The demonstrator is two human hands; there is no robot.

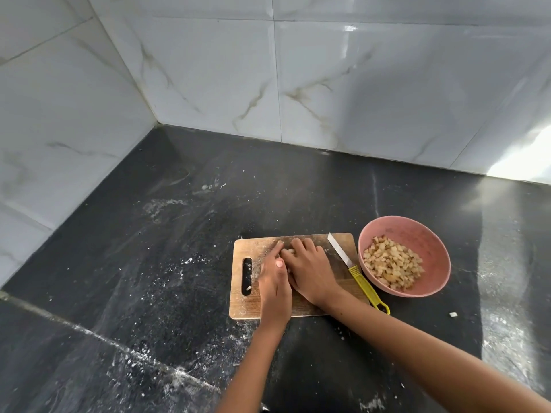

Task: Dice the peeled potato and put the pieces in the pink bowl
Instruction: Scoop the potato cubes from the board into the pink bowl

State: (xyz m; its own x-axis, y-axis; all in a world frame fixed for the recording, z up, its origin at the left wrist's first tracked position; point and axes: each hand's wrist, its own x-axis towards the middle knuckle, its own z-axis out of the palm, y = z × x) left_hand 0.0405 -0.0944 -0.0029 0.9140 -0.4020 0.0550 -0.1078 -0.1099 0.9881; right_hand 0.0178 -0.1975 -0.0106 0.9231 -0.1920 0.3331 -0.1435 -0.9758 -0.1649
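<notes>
A wooden cutting board (301, 305) lies on the black counter. Both of my hands rest on it side by side. My left hand (274, 278) has its fingers stretched forward, edge down on the board. My right hand (311, 269) lies cupped against it, fingers bent over a small heap of diced potato pieces (290, 251) that barely shows between the hands. A knife (368, 289) with a yellow handle lies loose along the board's right edge, blade pointing away. To the right stands the pink bowl (417, 234), holding many diced potato pieces (393, 262).
A stray potato bit (453, 314) lies on the black counter (179, 263) right of the knife handle. White specks and smears dot the counter. Marble-tiled walls (328, 84) close the corner at the back and left.
</notes>
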